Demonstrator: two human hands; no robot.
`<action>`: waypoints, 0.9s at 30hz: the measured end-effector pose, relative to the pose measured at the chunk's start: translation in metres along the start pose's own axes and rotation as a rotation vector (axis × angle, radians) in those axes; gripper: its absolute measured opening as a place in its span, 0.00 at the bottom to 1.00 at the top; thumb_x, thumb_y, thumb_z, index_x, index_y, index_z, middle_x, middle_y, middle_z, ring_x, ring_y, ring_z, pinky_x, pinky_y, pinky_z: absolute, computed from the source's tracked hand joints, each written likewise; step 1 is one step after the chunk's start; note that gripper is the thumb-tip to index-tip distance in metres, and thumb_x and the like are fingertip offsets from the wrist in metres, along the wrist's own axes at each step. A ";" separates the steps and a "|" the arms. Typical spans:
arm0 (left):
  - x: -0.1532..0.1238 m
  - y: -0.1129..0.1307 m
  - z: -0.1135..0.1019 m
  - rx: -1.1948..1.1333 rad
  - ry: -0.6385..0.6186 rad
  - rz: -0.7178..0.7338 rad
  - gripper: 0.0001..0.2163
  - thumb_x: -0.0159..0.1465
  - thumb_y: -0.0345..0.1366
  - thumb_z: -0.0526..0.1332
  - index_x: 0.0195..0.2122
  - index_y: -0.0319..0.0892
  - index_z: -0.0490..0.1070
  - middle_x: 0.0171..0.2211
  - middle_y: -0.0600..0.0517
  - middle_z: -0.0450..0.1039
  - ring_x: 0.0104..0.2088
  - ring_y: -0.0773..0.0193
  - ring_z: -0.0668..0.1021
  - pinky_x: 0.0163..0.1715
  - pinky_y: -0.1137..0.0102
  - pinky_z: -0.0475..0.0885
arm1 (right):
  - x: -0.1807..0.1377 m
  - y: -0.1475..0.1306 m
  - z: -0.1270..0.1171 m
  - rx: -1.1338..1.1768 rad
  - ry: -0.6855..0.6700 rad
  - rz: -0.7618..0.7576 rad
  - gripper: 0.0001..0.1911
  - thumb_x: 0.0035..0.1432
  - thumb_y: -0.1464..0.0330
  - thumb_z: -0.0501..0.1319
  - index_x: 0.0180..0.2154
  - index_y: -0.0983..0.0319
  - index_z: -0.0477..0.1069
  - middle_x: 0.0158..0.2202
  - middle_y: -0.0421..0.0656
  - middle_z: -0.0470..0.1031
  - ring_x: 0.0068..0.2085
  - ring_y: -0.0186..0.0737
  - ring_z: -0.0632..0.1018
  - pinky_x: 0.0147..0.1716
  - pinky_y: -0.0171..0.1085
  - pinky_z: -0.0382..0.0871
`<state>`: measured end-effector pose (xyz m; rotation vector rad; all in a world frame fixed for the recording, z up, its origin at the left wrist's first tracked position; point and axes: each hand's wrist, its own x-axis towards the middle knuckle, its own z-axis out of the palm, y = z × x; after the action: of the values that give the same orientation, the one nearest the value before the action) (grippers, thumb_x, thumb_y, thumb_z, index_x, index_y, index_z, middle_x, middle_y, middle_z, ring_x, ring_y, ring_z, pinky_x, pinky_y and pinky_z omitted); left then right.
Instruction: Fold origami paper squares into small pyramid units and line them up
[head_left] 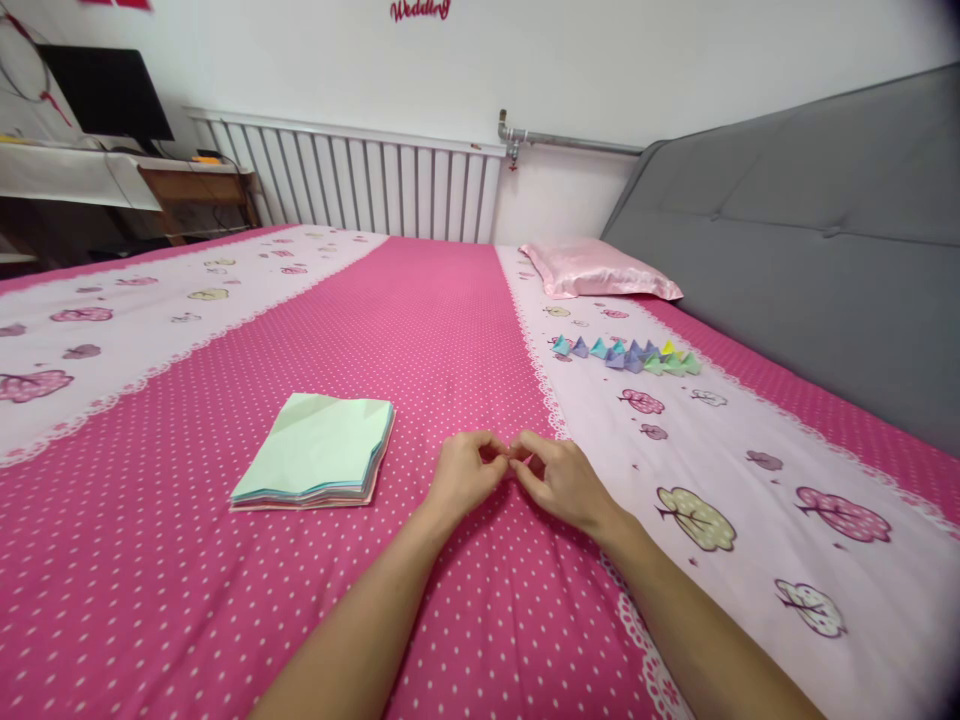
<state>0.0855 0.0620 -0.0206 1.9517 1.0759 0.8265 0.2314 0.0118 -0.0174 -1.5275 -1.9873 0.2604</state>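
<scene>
My left hand point(463, 470) and my right hand point(561, 480) rest together on the pink dotted bedsheet point(420, 330), fingertips meeting in a pinch. Whatever sits between the fingers is too small and hidden to name. A stack of pastel paper squares point(319, 448), pale green on top, lies on the sheet to the left of my left hand. A row of several small folded paper shapes point(628, 355) in blue, purple, green and yellow lies farther off to the right.
A pink satin pillow point(596, 270) lies at the head of the bed beside the grey padded headboard point(810, 230). A white radiator point(360, 180) runs along the far wall. A desk with a dark monitor point(105, 95) stands at the far left.
</scene>
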 end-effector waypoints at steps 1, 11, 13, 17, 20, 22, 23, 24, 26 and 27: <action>0.000 0.000 0.000 -0.001 -0.001 -0.003 0.06 0.51 0.30 0.56 0.26 0.38 0.73 0.26 0.49 0.75 0.26 0.66 0.74 0.28 0.72 0.66 | 0.000 0.000 0.000 0.003 -0.005 -0.001 0.06 0.54 0.72 0.53 0.32 0.58 0.67 0.27 0.39 0.75 0.27 0.36 0.74 0.29 0.34 0.64; 0.000 0.002 -0.001 0.024 0.001 -0.012 0.07 0.51 0.30 0.56 0.26 0.38 0.74 0.26 0.49 0.75 0.25 0.66 0.73 0.28 0.72 0.66 | 0.001 0.002 -0.004 0.059 -0.036 0.002 0.06 0.55 0.72 0.52 0.32 0.59 0.67 0.27 0.38 0.74 0.27 0.36 0.74 0.28 0.33 0.63; 0.000 0.002 -0.001 0.024 0.000 -0.027 0.07 0.51 0.30 0.56 0.26 0.38 0.74 0.26 0.49 0.75 0.25 0.66 0.74 0.28 0.72 0.66 | 0.000 0.002 -0.004 0.083 -0.035 0.010 0.06 0.55 0.72 0.52 0.32 0.59 0.67 0.26 0.38 0.73 0.27 0.36 0.74 0.28 0.33 0.63; 0.000 0.002 -0.001 0.016 0.006 -0.039 0.07 0.51 0.30 0.56 0.26 0.39 0.75 0.24 0.49 0.75 0.25 0.66 0.74 0.28 0.72 0.66 | 0.001 0.003 -0.005 0.137 -0.037 0.012 0.06 0.54 0.73 0.53 0.31 0.59 0.67 0.26 0.38 0.73 0.27 0.36 0.74 0.29 0.33 0.64; -0.001 0.001 -0.001 0.002 0.012 -0.037 0.08 0.51 0.30 0.56 0.26 0.39 0.75 0.23 0.50 0.75 0.24 0.65 0.74 0.28 0.71 0.66 | 0.001 0.003 -0.005 0.160 -0.042 0.017 0.06 0.54 0.73 0.53 0.30 0.59 0.67 0.26 0.38 0.73 0.27 0.36 0.74 0.29 0.34 0.64; -0.001 0.001 -0.002 -0.011 0.010 -0.038 0.08 0.51 0.30 0.56 0.26 0.39 0.75 0.22 0.50 0.74 0.24 0.66 0.74 0.28 0.72 0.66 | 0.001 0.004 -0.005 0.172 -0.041 0.030 0.05 0.54 0.72 0.53 0.30 0.59 0.67 0.26 0.38 0.73 0.27 0.36 0.74 0.29 0.34 0.65; 0.000 0.000 -0.002 -0.012 0.020 -0.038 0.07 0.51 0.30 0.56 0.25 0.39 0.75 0.22 0.50 0.75 0.24 0.66 0.74 0.28 0.72 0.66 | 0.001 0.005 -0.005 0.181 -0.039 0.040 0.05 0.54 0.72 0.53 0.30 0.59 0.67 0.25 0.38 0.73 0.27 0.36 0.74 0.29 0.34 0.65; 0.000 -0.001 -0.002 -0.008 0.040 -0.042 0.07 0.50 0.29 0.56 0.25 0.39 0.75 0.23 0.50 0.75 0.24 0.66 0.74 0.28 0.72 0.66 | 0.001 0.006 -0.005 0.190 -0.037 0.051 0.05 0.54 0.72 0.53 0.29 0.60 0.67 0.25 0.38 0.73 0.26 0.36 0.74 0.29 0.34 0.65; 0.001 -0.002 -0.003 0.002 0.082 -0.057 0.08 0.50 0.29 0.56 0.25 0.39 0.75 0.24 0.50 0.75 0.25 0.65 0.74 0.29 0.71 0.66 | 0.002 0.009 -0.006 0.217 -0.036 0.076 0.05 0.54 0.72 0.54 0.29 0.60 0.67 0.23 0.37 0.73 0.25 0.35 0.74 0.29 0.34 0.66; 0.002 -0.003 -0.004 0.000 0.092 -0.060 0.08 0.49 0.29 0.56 0.25 0.39 0.75 0.24 0.49 0.75 0.25 0.65 0.74 0.29 0.71 0.66 | 0.002 0.009 -0.006 0.236 -0.034 0.088 0.05 0.54 0.72 0.54 0.29 0.60 0.67 0.23 0.37 0.73 0.25 0.35 0.74 0.29 0.35 0.67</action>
<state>0.0823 0.0658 -0.0206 1.8879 1.1828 0.8904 0.2421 0.0152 -0.0168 -1.4672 -1.8436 0.5405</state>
